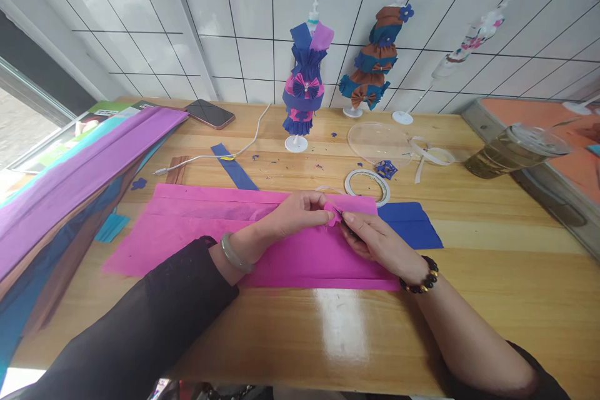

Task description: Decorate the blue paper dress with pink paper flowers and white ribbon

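Your two hands meet over the pink crepe sheet [197,231] that lies flat on the wooden table [492,275] nearest you. Your left hand [293,212] pinches a small pink paper piece [332,212] between thumb and fingertips, fingers curled tight on it. Your right hand [375,239] comes in from the other side, its thumb and forefinger closed at the same piece; something dark and thin shows at those fingertips, but you cannot tell what it is. The little piece sits just above the sheet's upper edge, between both hands.

Just beyond your right hand a blue paper sheet [412,225] lies partly under the pink one. A tape roll [368,184] rests a little farther on, with a clear plastic lid [377,142] behind it. To your left a stack of coloured crepe rolls [65,194] runs along the table edge. Farther back lie a phone [209,114] and a white cable [220,153]. Against the tiled wall stand a pink-and-blue paper dress form [304,90] and a brown-and-blue one [372,62].
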Motion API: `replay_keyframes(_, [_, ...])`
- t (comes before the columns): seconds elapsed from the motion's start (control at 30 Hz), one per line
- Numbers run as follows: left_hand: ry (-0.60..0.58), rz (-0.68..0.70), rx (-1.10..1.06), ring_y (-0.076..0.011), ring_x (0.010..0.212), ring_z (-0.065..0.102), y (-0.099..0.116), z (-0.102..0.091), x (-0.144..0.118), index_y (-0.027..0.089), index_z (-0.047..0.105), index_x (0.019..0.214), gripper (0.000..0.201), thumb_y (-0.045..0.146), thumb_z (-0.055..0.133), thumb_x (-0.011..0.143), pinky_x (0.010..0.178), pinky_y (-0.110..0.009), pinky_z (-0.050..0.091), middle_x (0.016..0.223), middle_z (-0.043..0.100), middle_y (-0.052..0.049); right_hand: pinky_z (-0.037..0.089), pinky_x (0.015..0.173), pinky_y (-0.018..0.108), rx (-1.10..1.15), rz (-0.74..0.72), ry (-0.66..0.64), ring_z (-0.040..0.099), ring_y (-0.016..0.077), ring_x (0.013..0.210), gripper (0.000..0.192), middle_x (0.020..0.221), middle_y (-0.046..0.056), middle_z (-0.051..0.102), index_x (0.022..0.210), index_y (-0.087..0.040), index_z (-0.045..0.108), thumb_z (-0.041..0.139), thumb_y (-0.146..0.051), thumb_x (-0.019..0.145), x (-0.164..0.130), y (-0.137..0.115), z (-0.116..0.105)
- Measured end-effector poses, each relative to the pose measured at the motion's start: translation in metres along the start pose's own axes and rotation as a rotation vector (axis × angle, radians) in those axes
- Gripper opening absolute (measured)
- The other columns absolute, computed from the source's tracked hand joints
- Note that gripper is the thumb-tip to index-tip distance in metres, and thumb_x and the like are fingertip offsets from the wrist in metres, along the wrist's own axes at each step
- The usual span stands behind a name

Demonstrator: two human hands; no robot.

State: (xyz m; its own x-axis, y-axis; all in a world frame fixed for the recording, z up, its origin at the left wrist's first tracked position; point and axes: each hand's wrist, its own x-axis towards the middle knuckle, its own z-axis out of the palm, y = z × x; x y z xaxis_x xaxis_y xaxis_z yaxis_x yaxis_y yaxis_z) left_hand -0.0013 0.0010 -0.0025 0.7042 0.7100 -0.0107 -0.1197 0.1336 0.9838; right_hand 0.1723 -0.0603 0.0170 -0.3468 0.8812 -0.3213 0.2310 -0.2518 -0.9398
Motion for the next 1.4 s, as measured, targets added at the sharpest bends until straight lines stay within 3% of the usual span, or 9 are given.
replay_keyframes(0.47, [0.080, -0.026, 0.063, -0.0082, 0.063, 0.050, 0.0050, 0.0038, -0.0006, 0.013, 0.055, 0.064, 0.016, 0.025, 0.060, 0.072, 0.063, -0.023, 0.039, 0.063, 0.054, 0.000, 0.015, 0.040, 0.021, -0.059, -0.020, 0.017, 0.022, 0.0060, 0.045, 0.044, 0.054, -0.006, 0.026, 0.065, -0.019, 0.037, 0.034, -0.058, 0.085, 0.0006, 0.0006, -0.0025])
replay_keyframes(1.4, [0.116, -0.013, 0.052, -0.0072, 0.060, 0.049, -0.0020, 0.0020, 0.0017, 0.012, 0.055, 0.065, 0.019, 0.028, 0.062, 0.072, 0.059, -0.022, 0.037, 0.063, 0.053, 0.001, 0.016, 0.042, 0.022, -0.048, -0.028, 0.040, 0.022, 0.0063, 0.046, 0.043, 0.054, -0.006, 0.028, 0.065, -0.019, 0.038, 0.033, -0.056, 0.086, 0.0010, -0.0010, -0.0007])
